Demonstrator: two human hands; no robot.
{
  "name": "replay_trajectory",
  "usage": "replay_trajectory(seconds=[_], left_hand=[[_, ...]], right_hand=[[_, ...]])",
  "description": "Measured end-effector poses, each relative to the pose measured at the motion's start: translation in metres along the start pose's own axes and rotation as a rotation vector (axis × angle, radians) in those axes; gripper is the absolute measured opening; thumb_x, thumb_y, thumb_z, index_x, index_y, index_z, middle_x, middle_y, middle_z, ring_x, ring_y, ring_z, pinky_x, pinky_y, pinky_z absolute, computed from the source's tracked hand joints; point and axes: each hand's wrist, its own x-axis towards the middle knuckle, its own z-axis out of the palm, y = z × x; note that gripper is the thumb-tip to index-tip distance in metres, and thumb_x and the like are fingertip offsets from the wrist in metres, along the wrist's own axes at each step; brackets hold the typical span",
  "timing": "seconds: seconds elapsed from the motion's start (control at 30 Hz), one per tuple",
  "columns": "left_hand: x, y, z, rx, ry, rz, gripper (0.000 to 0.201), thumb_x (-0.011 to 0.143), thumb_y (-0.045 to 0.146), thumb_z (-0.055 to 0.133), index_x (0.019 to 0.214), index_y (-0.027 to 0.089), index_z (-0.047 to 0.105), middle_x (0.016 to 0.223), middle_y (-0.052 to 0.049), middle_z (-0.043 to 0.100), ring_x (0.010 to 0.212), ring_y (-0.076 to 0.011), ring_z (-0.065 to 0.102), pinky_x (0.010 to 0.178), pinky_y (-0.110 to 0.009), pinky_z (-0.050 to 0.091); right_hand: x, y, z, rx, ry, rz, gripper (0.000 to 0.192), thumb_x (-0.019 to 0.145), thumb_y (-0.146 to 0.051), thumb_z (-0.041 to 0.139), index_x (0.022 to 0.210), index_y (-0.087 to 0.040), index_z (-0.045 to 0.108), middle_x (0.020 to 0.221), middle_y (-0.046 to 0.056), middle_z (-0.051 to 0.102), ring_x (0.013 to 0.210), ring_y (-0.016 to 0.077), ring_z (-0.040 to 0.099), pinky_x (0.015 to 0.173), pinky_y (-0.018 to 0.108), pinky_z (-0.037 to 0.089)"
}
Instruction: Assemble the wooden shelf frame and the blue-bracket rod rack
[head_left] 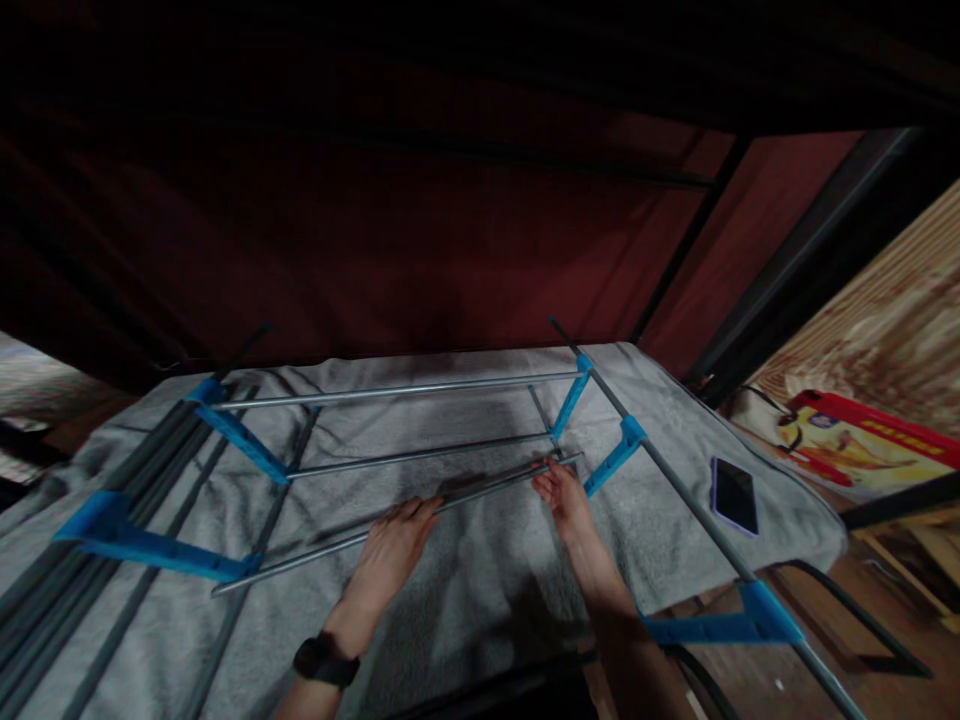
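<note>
A thin grey metal rod [480, 493] slants across the frame, with both my hands on it. My left hand [405, 530], with a black watch at the wrist, is closed over its middle. Near the rod's right end, my right hand [559, 487] pinches it with the fingertips. The rod's left end lies by a blue plastic bracket [161, 550]; its right end is close to another blue bracket [615, 455], apparently apart from it. Two crossbars, a rear one [405, 390] and a lower one [420, 456], span the left and right sides.
Several grey tubes [90, 585] lie bunched at the left. A long side tube [694, 510] runs along the right, carrying a near blue bracket [724, 627]. A phone [735, 496] rests on the grey blanket [480, 620]. Beyond it is a red and yellow box [870, 445].
</note>
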Motion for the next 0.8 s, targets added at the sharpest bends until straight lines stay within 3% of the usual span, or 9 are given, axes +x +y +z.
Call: replay_trajectory(seconds=[0.23, 0.37, 0.57, 0.8], left_hand=[[0.013, -0.001, 0.003, 0.062, 0.064, 0.048, 0.042, 0.096, 0.007, 0.033, 0.126, 0.017, 0.062, 0.117, -0.011, 0.069, 0.106, -0.0244, 0.066, 0.097, -0.041, 0.049], [0.022, 0.012, 0.0, 0.053, 0.073, 0.038, 0.05, 0.091, 0.0, 0.035, 0.131, 0.018, 0.06, 0.12, -0.011, 0.069, 0.108, -0.0231, 0.065, 0.1, -0.041, 0.047], [0.036, 0.031, -0.015, 0.012, 0.097, 0.112, 0.035, 0.099, 0.018, 0.044, 0.13, 0.022, 0.061, 0.111, -0.009, 0.071, 0.1, -0.0228, 0.066, 0.092, -0.037, 0.049], [0.056, 0.019, -0.013, 0.033, 0.157, 0.171, 0.035, 0.096, 0.01, 0.047, 0.126, 0.021, 0.062, 0.111, -0.007, 0.071, 0.102, -0.0207, 0.065, 0.095, -0.034, 0.048]], right_hand=[[0.022, -0.017, 0.008, 0.011, 0.017, -0.032, 0.015, 0.078, -0.021, 0.072, 0.089, -0.019, 0.063, 0.08, 0.001, 0.076, 0.067, 0.0115, 0.069, 0.064, 0.022, 0.058], [0.03, -0.021, 0.003, 0.015, 0.016, -0.042, 0.014, 0.078, -0.022, 0.072, 0.088, -0.018, 0.064, 0.078, 0.001, 0.075, 0.069, 0.0119, 0.07, 0.068, 0.023, 0.059], [0.05, -0.015, -0.022, 0.019, 0.045, -0.066, 0.012, 0.073, -0.021, 0.073, 0.082, -0.018, 0.065, 0.078, 0.001, 0.074, 0.07, 0.013, 0.072, 0.066, 0.024, 0.061], [0.058, -0.001, -0.033, 0.054, -0.004, -0.152, 0.018, 0.071, -0.023, 0.08, 0.083, -0.019, 0.067, 0.084, -0.002, 0.075, 0.078, 0.0114, 0.073, 0.075, 0.023, 0.062]])
